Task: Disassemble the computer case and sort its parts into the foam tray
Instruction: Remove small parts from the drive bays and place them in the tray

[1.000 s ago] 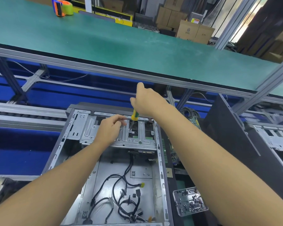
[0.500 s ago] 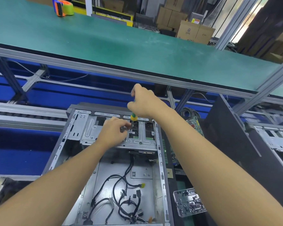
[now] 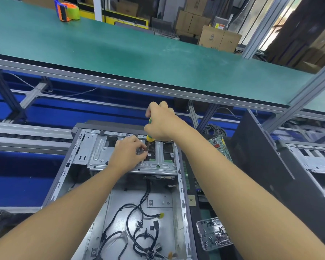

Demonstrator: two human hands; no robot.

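At centre frame the right hand (image 3: 161,121) is closed round a screwdriver (image 3: 150,137); only a bit of its yellow-green handle shows below the fist. Just below and to the left, the left hand (image 3: 128,154) rests on a metal cage (image 3: 159,163), its fingers (image 3: 142,147) curled to pinch the screwdriver's shaft low down. They cover the tip and whatever it meets, so no screw can be made out. Both bare forearms run in from the bottom corners and hide parts of the case (image 3: 64,177).

This case lies open, filling the lower middle, with the cage across its far end and its near end cut off by the bottom edge. Loose black cables (image 3: 137,220) sprawl on its floor; where they plug in is unclear.

Right of the case, a clear box (image 3: 213,233) holds small dark parts too blurred to name. A green board (image 3: 217,145) peeks out beyond the right forearm, mostly hidden. A dark panel (image 3: 261,156) stands further right, with a second case (image 3: 317,162) cut off at the frame edge.

Across the top runs a green table (image 3: 139,53) bearing a tape dispenser (image 3: 67,10) in the upper left.
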